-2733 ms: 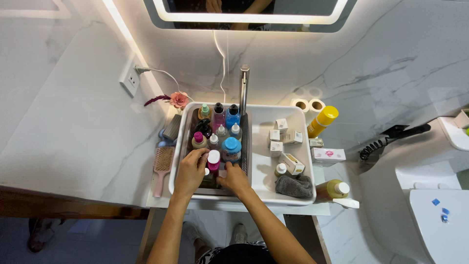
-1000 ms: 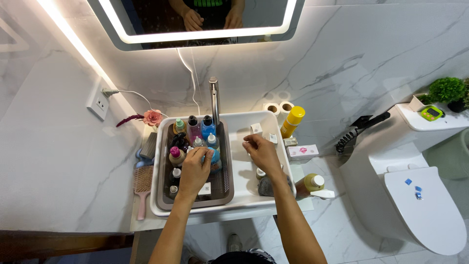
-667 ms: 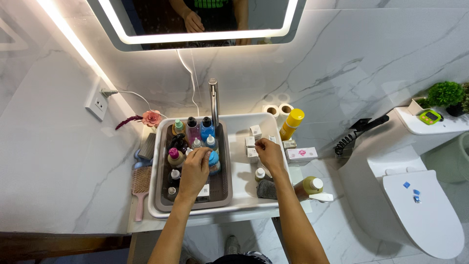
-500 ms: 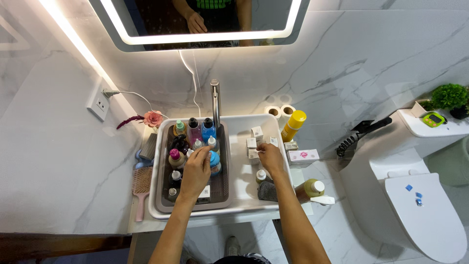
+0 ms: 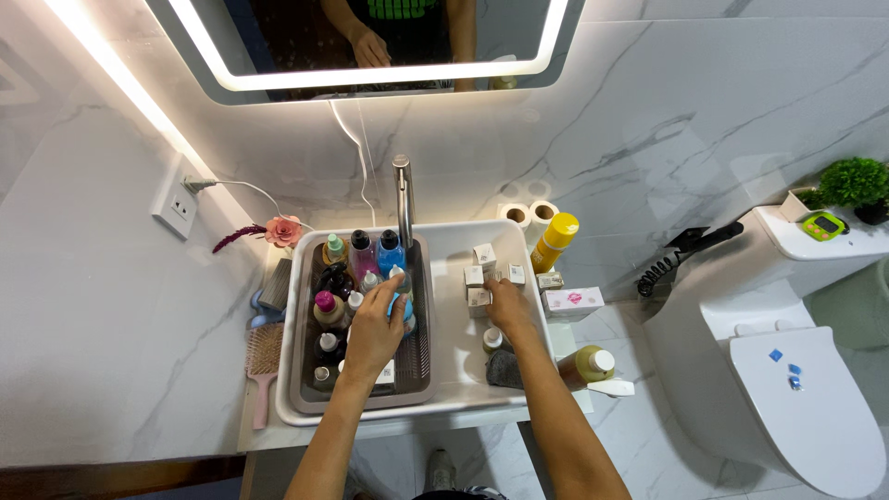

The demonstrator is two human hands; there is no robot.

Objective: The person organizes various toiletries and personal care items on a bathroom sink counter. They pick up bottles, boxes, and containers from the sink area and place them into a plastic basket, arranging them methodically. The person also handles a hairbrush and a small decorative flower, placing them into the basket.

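My left hand (image 5: 374, 326) rests over a blue-capped bottle (image 5: 400, 304) standing in the brown tray (image 5: 421, 370) that sits in the left half of the white sink basin (image 5: 454, 407); fingers curl around the bottle. Several other small bottles (image 5: 361, 257) fill the tray. My right hand (image 5: 507, 306) reaches into the basin's right half and touches a group of small white boxes (image 5: 482, 276); whether it grips one I cannot tell. A small white-capped jar (image 5: 494, 339) and a grey cloth (image 5: 505, 368) lie just below that hand.
A tall tap (image 5: 404, 199) stands behind the basin. A yellow bottle (image 5: 554, 243), a pink-printed box (image 5: 572, 302) and an olive bottle (image 5: 589, 363) stand to the right. Pink hairbrush (image 5: 263, 361) lies left. Toilet (image 5: 796, 407) further right; lit mirror (image 5: 370, 46) above.
The view shifted left after the oldest frame. My right hand left the tray, crossed to the basin's right half and settled on the small boxes. My left hand stayed on the tray's bottles.
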